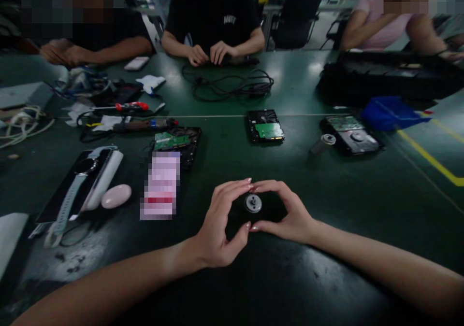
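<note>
My left hand (222,227) and my right hand (293,211) rest on the dark green table (311,171), curved toward each other. Their fingertips meet at the top and their thumb tips meet or nearly meet at the bottom, forming a ring. Inside this ring is a small round metal part (253,203) with holes in its face, like a hard drive's spindle hub. No finger appears to touch it. Both hands are open, thumbs apart from fingers, with nothing gripped.
Ahead are hard drives, one with a green circuit board (266,129), another (357,135) beside a metal cylinder (323,144). To the left are a phone (160,186), a pink oval object (116,196), a watch (86,165) and an electric screwdriver (141,125). Several people sit opposite.
</note>
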### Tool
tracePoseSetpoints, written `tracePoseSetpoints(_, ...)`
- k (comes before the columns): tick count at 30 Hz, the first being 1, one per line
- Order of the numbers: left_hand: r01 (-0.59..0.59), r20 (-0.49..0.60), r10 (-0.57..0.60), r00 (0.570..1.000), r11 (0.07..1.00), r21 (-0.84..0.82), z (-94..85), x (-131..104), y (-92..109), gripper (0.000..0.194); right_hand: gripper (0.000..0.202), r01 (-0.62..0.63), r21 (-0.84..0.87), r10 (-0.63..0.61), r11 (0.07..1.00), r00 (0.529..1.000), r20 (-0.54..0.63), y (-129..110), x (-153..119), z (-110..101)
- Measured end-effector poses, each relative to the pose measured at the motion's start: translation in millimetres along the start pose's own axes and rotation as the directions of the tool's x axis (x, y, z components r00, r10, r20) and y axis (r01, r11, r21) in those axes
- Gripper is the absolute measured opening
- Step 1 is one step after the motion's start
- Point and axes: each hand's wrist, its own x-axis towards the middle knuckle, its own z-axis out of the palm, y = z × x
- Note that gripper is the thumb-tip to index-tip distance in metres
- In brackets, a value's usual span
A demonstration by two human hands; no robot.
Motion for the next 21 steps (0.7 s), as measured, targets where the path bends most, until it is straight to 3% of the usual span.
tracePoseSetpoints(3, 0.003, 0.01, -0.003, 1.0, 1.0, -0.007, 0.5, -1, 0, 0.062, 0.06, -0.067, -0.034, 0.069, 0.997, 0.994, 0.087, 4, -4, 1)
tracePoseSetpoints(6, -0.008, 0.035, 0.009, 0.999, 0.999, -0.033, 3.1, -1, -1, 0.055, 0.049, -0.076, -0.057, 0.083, 0.995, 0.987, 0.134, 7, -4, 3)
tracePoseSetpoints(10, 0.001, -0.098, -0.002, 0.995, 1.0, -0.011, 7.2, 0, -1, 0.034, 0.035, -0.092, -0.054, 0.099, 0.994, 0.984, 0.147, 9, -1, 5)
tracePoseSetpoints(13, 0.078, -0.163, -0.076, 0.984, 0.997, 0.006, 8.4, 5, -1, 0.017, 0.032, -0.122, -0.051, 0.128, 0.991, 0.982, 0.14, 9, 0, 5)
tracePoseSetpoints(18, 0.175, -0.063, -0.173, 0.983, 0.984, 0.028, 1.4, 18, 0, 0.028, 0.031, -0.175, -0.085, 0.184, 0.981, 0.976, 0.119, 9, 0, 6)
tracePoseSetpoints(21, 0.187, 0.012, -0.188, 0.982, 0.981, 0.06, -3.2, 24, 1, 0.019, 0.034, -0.171, -0.086, 0.18, 0.982, 0.977, 0.116, 10, -1, 6)
